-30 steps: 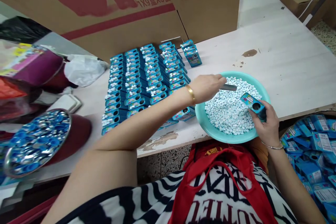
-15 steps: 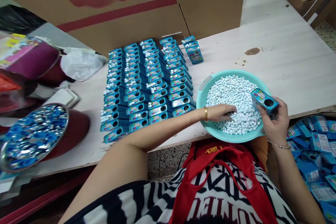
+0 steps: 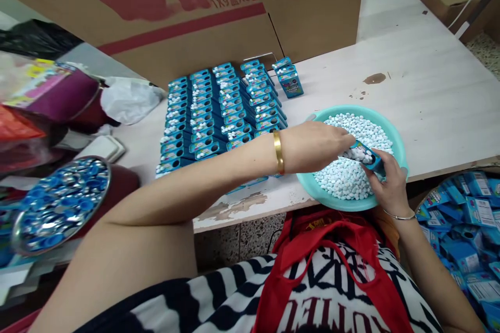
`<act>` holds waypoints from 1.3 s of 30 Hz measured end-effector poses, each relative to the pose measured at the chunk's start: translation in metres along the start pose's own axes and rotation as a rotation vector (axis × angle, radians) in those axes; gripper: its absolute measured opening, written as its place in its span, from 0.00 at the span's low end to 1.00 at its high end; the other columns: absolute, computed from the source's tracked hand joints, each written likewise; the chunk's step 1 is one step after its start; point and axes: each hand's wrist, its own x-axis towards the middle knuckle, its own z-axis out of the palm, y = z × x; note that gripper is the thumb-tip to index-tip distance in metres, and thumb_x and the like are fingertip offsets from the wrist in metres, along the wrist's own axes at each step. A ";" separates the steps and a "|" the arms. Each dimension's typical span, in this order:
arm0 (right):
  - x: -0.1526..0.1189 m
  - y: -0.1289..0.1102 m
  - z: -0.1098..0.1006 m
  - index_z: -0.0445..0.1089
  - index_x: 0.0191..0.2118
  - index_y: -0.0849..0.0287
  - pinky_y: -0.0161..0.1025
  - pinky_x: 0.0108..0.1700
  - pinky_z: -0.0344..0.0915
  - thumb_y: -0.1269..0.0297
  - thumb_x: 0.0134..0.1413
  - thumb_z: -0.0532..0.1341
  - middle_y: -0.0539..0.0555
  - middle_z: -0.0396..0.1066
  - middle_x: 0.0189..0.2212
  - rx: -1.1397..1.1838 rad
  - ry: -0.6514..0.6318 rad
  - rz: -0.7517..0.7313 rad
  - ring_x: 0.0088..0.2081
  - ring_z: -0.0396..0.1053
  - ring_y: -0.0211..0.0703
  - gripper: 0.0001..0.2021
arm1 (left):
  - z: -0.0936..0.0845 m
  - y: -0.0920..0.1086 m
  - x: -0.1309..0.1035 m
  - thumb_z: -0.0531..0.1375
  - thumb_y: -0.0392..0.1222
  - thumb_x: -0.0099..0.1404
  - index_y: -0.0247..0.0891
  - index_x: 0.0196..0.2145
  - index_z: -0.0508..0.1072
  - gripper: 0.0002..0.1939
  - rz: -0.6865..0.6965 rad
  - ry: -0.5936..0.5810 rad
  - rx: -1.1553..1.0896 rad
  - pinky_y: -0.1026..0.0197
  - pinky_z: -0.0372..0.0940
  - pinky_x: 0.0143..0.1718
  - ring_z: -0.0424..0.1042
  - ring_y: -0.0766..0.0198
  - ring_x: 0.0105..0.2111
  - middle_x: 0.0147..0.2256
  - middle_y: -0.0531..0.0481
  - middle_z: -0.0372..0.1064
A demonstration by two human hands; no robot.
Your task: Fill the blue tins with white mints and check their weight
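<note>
My right hand grips a small blue candy box, tilted above the turquoise basin. White round candies are heaped over the top of that box, hiding its hole. My left hand, with a gold bracelet at the wrist, reaches over the basin's left side. Its fingers are curled at the box's far end, closed about candies; the palm is hidden. Loose white candies fill the basin beneath both hands.
Rows of upright blue boxes, many with candies on top, stand left of the basin, partly behind my left arm. A large carton rises behind them. At left sits a dark red bucket of blue-and-silver pieces. More blue boxes lie piled at right.
My left hand has risen out of the candies to the box, and candies now cover its top. My right hand has brought the box left over the basin.
</note>
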 end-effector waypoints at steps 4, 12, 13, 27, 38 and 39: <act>-0.001 -0.003 0.002 0.62 0.59 0.54 0.52 0.54 0.69 0.67 0.59 0.60 0.60 0.71 0.51 0.020 0.006 0.017 0.53 0.70 0.52 0.22 | -0.026 0.035 -0.001 0.49 0.27 0.68 0.33 0.44 0.72 0.14 -0.048 -0.092 0.145 0.63 0.60 0.33 0.71 0.63 0.34 0.37 0.43 0.72; -0.003 0.001 -0.006 0.64 0.57 0.54 0.48 0.51 0.71 0.60 0.58 0.64 0.58 0.73 0.49 -0.018 0.107 0.106 0.50 0.73 0.51 0.22 | 0.019 -0.019 0.010 0.49 0.33 0.71 0.37 0.48 0.67 0.12 -0.172 0.231 0.094 0.64 0.60 0.34 0.70 0.63 0.36 0.40 0.46 0.70; -0.003 0.002 -0.007 0.64 0.57 0.54 0.47 0.50 0.71 0.60 0.58 0.65 0.58 0.73 0.49 -0.021 0.123 0.123 0.49 0.73 0.51 0.22 | 0.039 -0.032 0.019 0.50 0.32 0.70 0.36 0.48 0.67 0.11 -0.199 0.221 0.092 0.63 0.59 0.34 0.70 0.62 0.37 0.42 0.44 0.70; 0.001 0.015 -0.009 0.67 0.54 0.56 0.47 0.50 0.70 0.55 0.52 0.68 0.56 0.72 0.45 0.044 0.259 0.267 0.46 0.72 0.49 0.24 | 0.160 -0.026 0.058 0.56 0.35 0.63 0.37 0.47 0.65 0.14 0.120 0.019 -0.607 0.62 0.62 0.40 0.68 0.62 0.38 0.43 0.46 0.71; 0.000 0.005 -0.004 0.63 0.58 0.53 0.49 0.53 0.69 0.64 0.59 0.62 0.58 0.72 0.50 -0.019 0.071 0.069 0.52 0.71 0.51 0.21 | 0.053 -0.040 -0.001 0.55 0.37 0.68 0.34 0.46 0.67 0.09 0.174 0.192 -0.476 0.63 0.61 0.39 0.67 0.65 0.37 0.41 0.44 0.71; -0.001 0.003 -0.003 0.63 0.58 0.53 0.50 0.54 0.69 0.64 0.59 0.61 0.59 0.71 0.51 -0.015 0.049 0.053 0.53 0.71 0.52 0.22 | 0.041 -0.035 -0.002 0.55 0.35 0.67 0.34 0.45 0.68 0.09 0.146 0.161 -0.393 0.63 0.61 0.38 0.67 0.64 0.37 0.42 0.44 0.71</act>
